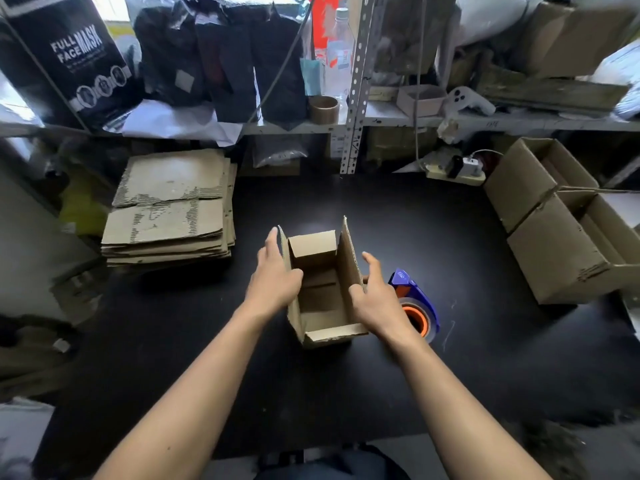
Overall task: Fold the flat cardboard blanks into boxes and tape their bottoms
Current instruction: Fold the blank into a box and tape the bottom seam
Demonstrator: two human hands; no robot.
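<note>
On my far left I see one stack of blanks (171, 209) lying flat on the black table (467, 358), its top sheet scuffed and torn along the edges (I cannot count the sheets). At the centre stands one box (323, 289), upright with its mouth facing up and its flaps raised; I see nothing inside it but its own folded bottom flaps. The left hand (273, 275) lies against the box's left wall, fingers straight along the flap, thumb hooked over the rim. The right hand (375, 296) presses the right wall, fingers loosely spread, thumb at the edge. Just right of it, partly hidden by that hand, sits one tape gun (414, 303), blue with an orange core. At the far right two finished boxes (561, 223) stand touching each other, both open on top and showing nothing inside.
</note>
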